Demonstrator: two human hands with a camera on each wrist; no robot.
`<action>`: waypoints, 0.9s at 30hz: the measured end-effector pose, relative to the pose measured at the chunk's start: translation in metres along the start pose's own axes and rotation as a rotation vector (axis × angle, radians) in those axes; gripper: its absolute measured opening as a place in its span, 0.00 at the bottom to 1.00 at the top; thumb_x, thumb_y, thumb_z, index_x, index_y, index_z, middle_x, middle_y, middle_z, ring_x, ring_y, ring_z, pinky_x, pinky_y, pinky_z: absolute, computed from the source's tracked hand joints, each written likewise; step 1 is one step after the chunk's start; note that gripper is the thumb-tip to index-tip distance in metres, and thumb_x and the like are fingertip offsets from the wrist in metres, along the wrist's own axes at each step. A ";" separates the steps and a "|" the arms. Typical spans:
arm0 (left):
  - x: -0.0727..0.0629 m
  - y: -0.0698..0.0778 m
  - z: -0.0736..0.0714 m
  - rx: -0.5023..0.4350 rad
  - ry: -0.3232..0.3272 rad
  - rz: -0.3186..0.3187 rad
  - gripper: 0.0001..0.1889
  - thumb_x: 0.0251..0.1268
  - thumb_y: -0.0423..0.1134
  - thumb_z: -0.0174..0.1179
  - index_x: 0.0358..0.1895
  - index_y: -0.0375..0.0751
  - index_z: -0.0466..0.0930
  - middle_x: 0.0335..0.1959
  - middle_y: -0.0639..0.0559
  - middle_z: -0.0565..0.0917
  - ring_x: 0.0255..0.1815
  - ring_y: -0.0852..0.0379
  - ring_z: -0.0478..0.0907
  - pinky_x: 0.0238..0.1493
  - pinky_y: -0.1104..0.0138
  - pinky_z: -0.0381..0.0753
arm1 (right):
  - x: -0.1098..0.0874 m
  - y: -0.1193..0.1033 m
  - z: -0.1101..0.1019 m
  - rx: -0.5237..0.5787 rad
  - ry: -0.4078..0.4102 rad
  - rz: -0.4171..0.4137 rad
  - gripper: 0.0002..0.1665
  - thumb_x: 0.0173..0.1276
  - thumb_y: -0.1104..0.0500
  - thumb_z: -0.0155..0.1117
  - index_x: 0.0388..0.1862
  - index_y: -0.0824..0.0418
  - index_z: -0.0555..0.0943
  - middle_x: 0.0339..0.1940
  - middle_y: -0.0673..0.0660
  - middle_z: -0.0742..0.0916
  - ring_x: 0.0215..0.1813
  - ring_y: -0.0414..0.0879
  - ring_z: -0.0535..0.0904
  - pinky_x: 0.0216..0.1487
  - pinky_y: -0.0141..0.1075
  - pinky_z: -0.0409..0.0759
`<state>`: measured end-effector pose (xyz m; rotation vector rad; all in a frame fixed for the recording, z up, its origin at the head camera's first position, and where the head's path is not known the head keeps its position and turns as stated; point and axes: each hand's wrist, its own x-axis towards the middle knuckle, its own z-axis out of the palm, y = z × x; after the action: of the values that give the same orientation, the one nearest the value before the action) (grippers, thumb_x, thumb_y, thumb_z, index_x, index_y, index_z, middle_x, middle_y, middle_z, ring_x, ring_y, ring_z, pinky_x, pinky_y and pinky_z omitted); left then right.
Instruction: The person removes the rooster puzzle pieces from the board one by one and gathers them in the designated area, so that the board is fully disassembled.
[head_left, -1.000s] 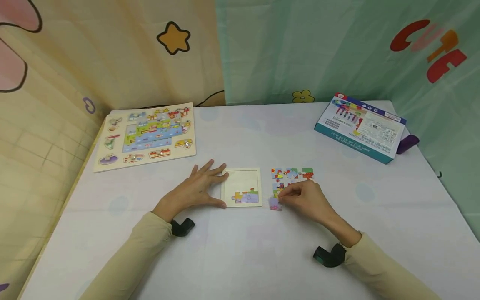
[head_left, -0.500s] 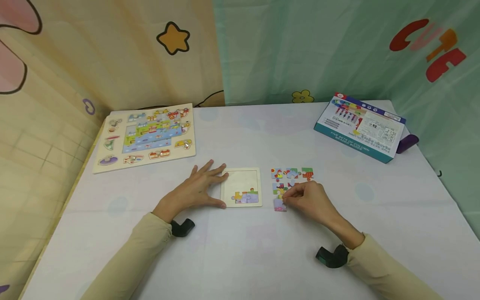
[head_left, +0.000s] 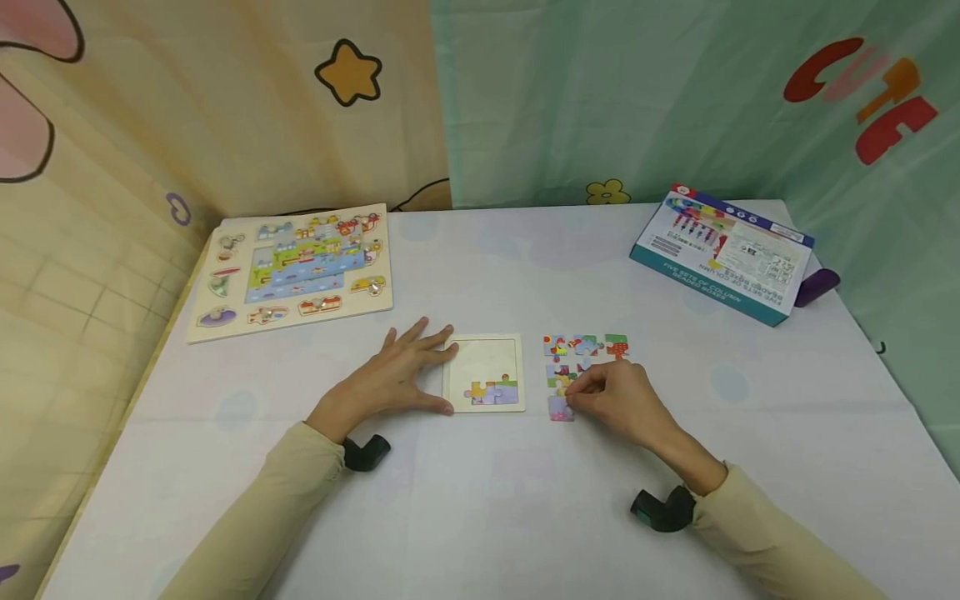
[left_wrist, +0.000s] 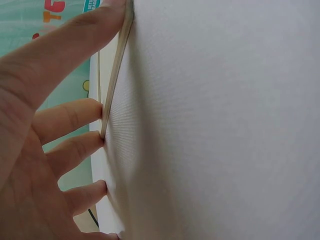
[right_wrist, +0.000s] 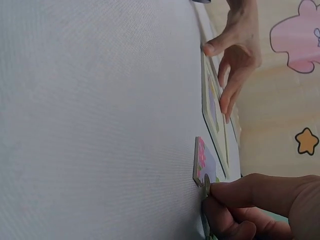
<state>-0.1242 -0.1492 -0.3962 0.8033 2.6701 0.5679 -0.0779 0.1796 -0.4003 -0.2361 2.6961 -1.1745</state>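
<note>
My left hand (head_left: 397, 371) lies spread over the left side of a small square wooden puzzle tray (head_left: 480, 354). In the left wrist view its straight thumb and fingers (left_wrist: 75, 117) touch the tray's edge. Joined jigsaw pieces (head_left: 495, 392) sit in the tray's lower right. To the right of the tray, my right hand (head_left: 615, 400) pinches a lilac puzzle piece with pink flowers (right_wrist: 204, 159) by its edge, between thumb and fingertips. That piece lies at the lower left of rows of loose puzzle pieces (head_left: 585, 345), some hidden under the hand.
At the back left lies a larger wooden puzzle board (head_left: 292, 312) with a blue-green picture on it. A white and teal box (head_left: 720, 250) stands at the back right, with a dark purple object (head_left: 816, 287) beside it. Curtains hang behind the table.
My right hand has shifted slightly right with the lilac puzzle piece, bringing it under the left column of loose pieces. The left hand and the tray have not moved.
</note>
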 end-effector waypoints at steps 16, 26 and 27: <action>0.000 -0.001 0.001 -0.004 0.004 0.002 0.50 0.41 0.61 0.77 0.70 0.43 0.70 0.77 0.51 0.59 0.79 0.39 0.40 0.70 0.33 0.40 | -0.001 0.000 0.000 0.000 -0.005 0.014 0.02 0.56 0.63 0.75 0.28 0.59 0.88 0.24 0.47 0.86 0.29 0.41 0.78 0.29 0.30 0.75; 0.000 0.002 -0.001 0.011 0.000 0.014 0.50 0.40 0.61 0.77 0.69 0.42 0.71 0.77 0.49 0.59 0.79 0.37 0.41 0.68 0.31 0.42 | 0.000 -0.002 -0.001 -0.016 0.011 -0.028 0.03 0.57 0.63 0.75 0.28 0.60 0.88 0.25 0.47 0.86 0.28 0.41 0.77 0.28 0.30 0.74; 0.000 0.002 -0.001 0.012 0.000 0.014 0.50 0.40 0.61 0.77 0.69 0.42 0.70 0.77 0.49 0.59 0.79 0.37 0.41 0.68 0.31 0.42 | 0.001 -0.002 -0.001 -0.016 0.013 -0.033 0.03 0.57 0.62 0.75 0.28 0.60 0.88 0.24 0.47 0.86 0.28 0.41 0.77 0.28 0.30 0.74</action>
<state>-0.1237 -0.1475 -0.3941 0.8256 2.6723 0.5562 -0.0788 0.1788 -0.3977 -0.2771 2.7237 -1.1683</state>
